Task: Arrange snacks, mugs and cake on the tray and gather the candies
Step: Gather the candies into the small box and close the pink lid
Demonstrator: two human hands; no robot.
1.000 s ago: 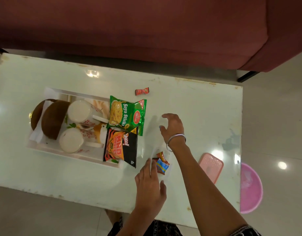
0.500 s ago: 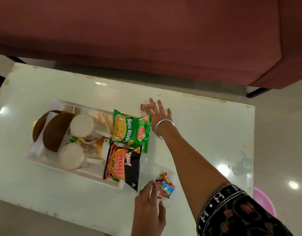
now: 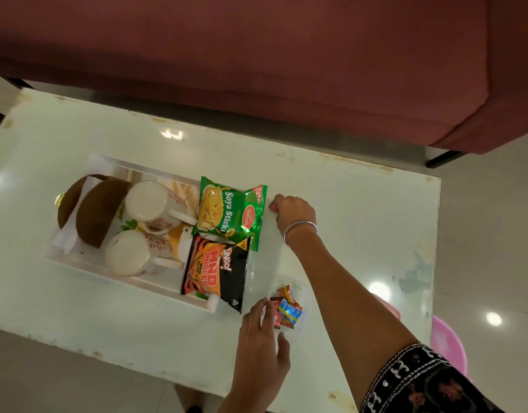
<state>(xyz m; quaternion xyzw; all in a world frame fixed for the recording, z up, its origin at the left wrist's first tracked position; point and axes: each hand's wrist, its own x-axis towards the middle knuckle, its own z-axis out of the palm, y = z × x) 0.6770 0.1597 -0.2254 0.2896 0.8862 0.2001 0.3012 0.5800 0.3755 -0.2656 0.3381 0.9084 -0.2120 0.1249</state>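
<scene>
candies (image 3: 287, 307) red/blue wrappers, piled on bench (image 3: 361, 204) right of tray (image 3: 87, 257) | right hand (image 3: 292, 211) now curled over stray red candy, was splayed | left hand (image 3: 261, 350) flat, fingers relaxed beside pile, unchanged

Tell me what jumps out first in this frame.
The green snack bag and the black chip bag at the white tray's right end, beside two mugs and brown cake. Just right of the green bag, the right hand is curled on the table; the left hand rests beside a small pile of candies near the front edge.
</scene>
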